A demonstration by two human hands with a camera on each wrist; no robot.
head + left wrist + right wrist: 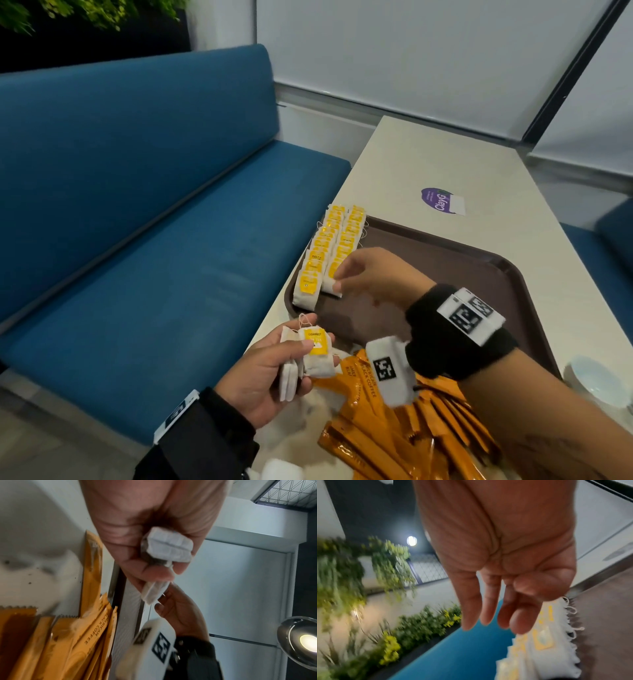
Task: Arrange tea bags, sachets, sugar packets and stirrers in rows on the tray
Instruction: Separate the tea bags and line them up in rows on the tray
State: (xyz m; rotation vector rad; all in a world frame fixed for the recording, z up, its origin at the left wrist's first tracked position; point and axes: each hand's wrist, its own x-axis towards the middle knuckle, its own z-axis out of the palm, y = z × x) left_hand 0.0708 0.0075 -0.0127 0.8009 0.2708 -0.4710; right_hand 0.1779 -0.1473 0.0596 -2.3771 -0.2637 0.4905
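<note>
Tea bags (337,245) sit in two overlapping rows on the far-left part of the tray, running from about 12 o'clock down toward 7 o'clock along its left rim, yellow tags up.

Biggest first: blue bench (137,205) fills the left of the head view, at 9 o'clock from the table. Pale table (428,164) runs from centre toward 1 o'clock. Brown tray (479,267) lies on it, mostly bare on the right half. Heap of orange coffee sachets (404,431) at 6 o'clock of the tray, on the table's near end, some printed BLACK COFFEE; also seen in the left wrist view (72,635). White cup (597,380) at 4 o'clock, near the tray's right corner. Purple sticker (442,200) on the table at 12 o'clock, beyond the tray.

Right hand (373,277) reaches over the tray at the near end of the second row, fingertips on the last bag there (331,286); head view reads as a light pinch, but the right wrist view shows the fingers (489,601) fairly straight and the contact is blurred, so cannot tell if it has hold of the bag or only touches it.

Left hand (270,373) is off the tray at 7 o'clock, thumb and curled fingers clamped round a small bunch of held tea bags (310,356), one yellow tag facing up; left wrist view confirms the fist wrapped round them (169,546).
</note>
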